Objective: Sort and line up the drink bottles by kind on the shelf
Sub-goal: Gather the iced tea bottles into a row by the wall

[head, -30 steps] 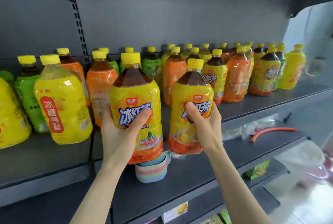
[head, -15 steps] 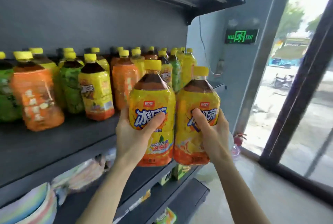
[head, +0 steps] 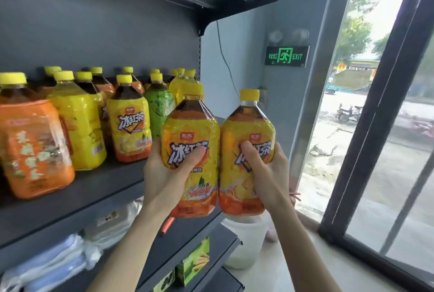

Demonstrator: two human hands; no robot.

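Yellow labels with the same blue lettering face you on both bottles you carry. Your left hand [head: 162, 181] is wrapped round the left bottle [head: 191, 127], thumb across the label, and your right hand [head: 272, 174] grips the right bottle [head: 247, 127] the same way. Both bottles are upright in the air and touch side to side. They are just off the front edge of the shelf [head: 94, 188] at its right end, not resting on it.

A second ago you held them apart, in front of the middle of the shelf. You have since swung right and brought them together, so the shelf's end, the exit sign [head: 287, 56] and the window now fill the right of your view. Half a second ago the pair had a gap between them and stood farther from the row. Now they are near the matching bottle [head: 130, 127] at the front, with a green bottle [head: 157, 108] just behind it.

I read this as a carry to where this kind is gathering, and neither bottle is set down yet. The bare board to the right of the matching bottle looks like the spot. The orange bottle [head: 32, 150] at the left, with plain yellow ones beside it, suggests the row is not yet sorted.
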